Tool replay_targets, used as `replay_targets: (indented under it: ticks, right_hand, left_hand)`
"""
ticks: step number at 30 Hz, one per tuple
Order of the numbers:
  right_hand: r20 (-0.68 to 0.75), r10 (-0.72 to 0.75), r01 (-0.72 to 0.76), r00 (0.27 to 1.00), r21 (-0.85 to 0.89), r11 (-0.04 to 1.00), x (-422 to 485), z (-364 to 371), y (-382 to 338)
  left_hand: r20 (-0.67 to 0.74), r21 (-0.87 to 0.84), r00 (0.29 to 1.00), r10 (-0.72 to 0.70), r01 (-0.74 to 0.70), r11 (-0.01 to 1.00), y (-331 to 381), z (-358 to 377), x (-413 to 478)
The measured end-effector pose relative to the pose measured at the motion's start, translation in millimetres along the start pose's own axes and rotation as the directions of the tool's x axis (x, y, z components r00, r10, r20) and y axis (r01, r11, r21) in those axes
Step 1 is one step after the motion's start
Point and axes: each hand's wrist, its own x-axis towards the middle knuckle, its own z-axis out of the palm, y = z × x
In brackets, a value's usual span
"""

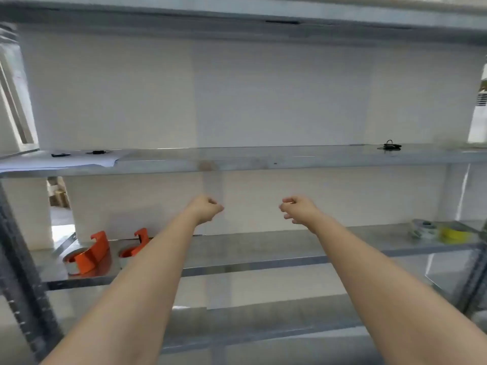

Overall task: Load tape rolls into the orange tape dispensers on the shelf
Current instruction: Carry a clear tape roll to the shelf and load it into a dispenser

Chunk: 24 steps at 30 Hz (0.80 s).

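Tape rolls [438,232], one pale and one yellow, down and well to the right of the right hand [299,209], on the same shelf [253,248] as two orange dispensers [91,252] down and well left of the left hand [207,208]. Best next: fetch a roll with the right hand, carry it across, steady a dispenser with the left, seat the core squarely. Both hands loosely curled, fingers half closed, holding nothing, touching nothing, raised above that shelf, apart from each other.
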Motion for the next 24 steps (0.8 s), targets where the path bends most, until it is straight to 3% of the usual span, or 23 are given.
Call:
replay_targets:
  ticks: [8, 12, 19, 24]
  right_hand:
    - [-0.110, 0.109, -0.105, 0.988, 0.042, 0.994, -27.2, -52.0, 47.6]
    - [-0.190, 0.198, -0.189, 0.962, 0.062, 0.980, -47.6, -91.3, 85.8]
    - [-0.186, 0.416, -0.406, 0.890, 0.091, 0.909, -94.7, -171.2, 174.0]
    - [-0.259, 0.459, -0.443, 0.850, 0.119, 0.889, -119.5, -250.3, 214.0]
  left_hand:
    - [0.124, -0.056, 0.990, 0.064, -0.057, 0.997, 40.6, 66.2, 13.3]
    - [0.258, -0.089, 0.959, 0.115, -0.095, 0.991, 70.2, 120.5, 11.7]
    - [0.384, -0.148, 0.903, 0.191, -0.144, 0.979, 123.8, 236.8, -16.2]
    - [0.485, -0.188, 0.846, 0.222, -0.148, 0.971, 179.3, 307.8, -30.3]
